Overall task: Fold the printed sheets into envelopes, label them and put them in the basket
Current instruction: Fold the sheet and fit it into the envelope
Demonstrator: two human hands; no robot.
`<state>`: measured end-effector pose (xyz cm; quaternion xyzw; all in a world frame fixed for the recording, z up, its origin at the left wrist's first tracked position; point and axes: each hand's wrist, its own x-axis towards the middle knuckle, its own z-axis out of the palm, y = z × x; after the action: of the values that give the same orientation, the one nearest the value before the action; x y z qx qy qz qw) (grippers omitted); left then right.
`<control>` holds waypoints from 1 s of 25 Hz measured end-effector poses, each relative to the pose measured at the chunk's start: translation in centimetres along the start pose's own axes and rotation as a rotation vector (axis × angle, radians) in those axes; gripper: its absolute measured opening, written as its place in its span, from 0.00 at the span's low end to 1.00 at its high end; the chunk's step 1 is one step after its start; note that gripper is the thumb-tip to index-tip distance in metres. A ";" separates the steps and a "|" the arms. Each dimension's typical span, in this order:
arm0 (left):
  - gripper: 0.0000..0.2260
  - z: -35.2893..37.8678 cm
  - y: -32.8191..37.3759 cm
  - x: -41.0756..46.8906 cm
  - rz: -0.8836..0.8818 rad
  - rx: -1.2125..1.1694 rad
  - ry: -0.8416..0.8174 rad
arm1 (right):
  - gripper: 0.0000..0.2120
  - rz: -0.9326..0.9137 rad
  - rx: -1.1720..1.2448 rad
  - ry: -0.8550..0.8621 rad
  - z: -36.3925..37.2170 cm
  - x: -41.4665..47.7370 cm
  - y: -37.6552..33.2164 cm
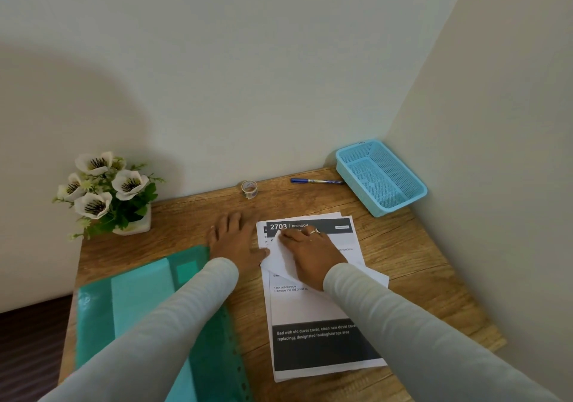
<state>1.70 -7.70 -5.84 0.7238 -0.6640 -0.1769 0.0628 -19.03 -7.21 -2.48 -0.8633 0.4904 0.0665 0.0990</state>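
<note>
Flattening a fold, head view: the right hand (313, 252) presses straight fingers on a folded sheet (283, 262) lying askew across the stack of printed sheets (316, 308). The stack's long axis runs from the near edge to the far edge of the bench (403, 262). The left hand (235, 240) rests flat and holds nothing, just left of the stack. The basket (415, 196) sits at the far right corner, nearer the right hand.

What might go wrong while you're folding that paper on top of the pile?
The folded sheet lies slanted under the right hand, so its crease may come out crooked. It is pressed on the stack of printed sheets, already fanned, so the pile might slide. The left hand lies mostly on the table, so little steadies the pile.
</note>
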 end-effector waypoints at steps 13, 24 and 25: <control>0.47 -0.6 -1.5 -0.1 0.049 0.065 -0.142 | 0.34 -0.159 -0.039 0.024 0.7 -1.3 -1.5; 0.47 -1.0 -1.2 -0.3 0.041 0.082 -0.154 | 0.34 -0.180 -0.072 0.006 0.8 -1.6 -2.4; 0.47 -1.0 -1.1 -0.3 0.042 0.082 -0.158 | 0.35 -0.169 -0.068 0.011 0.8 -1.5 -2.1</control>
<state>3.08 -7.43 -5.26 0.6954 -0.6886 -0.2046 -0.0159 -17.98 -4.75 -2.70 -0.9048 0.4138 0.0699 0.0721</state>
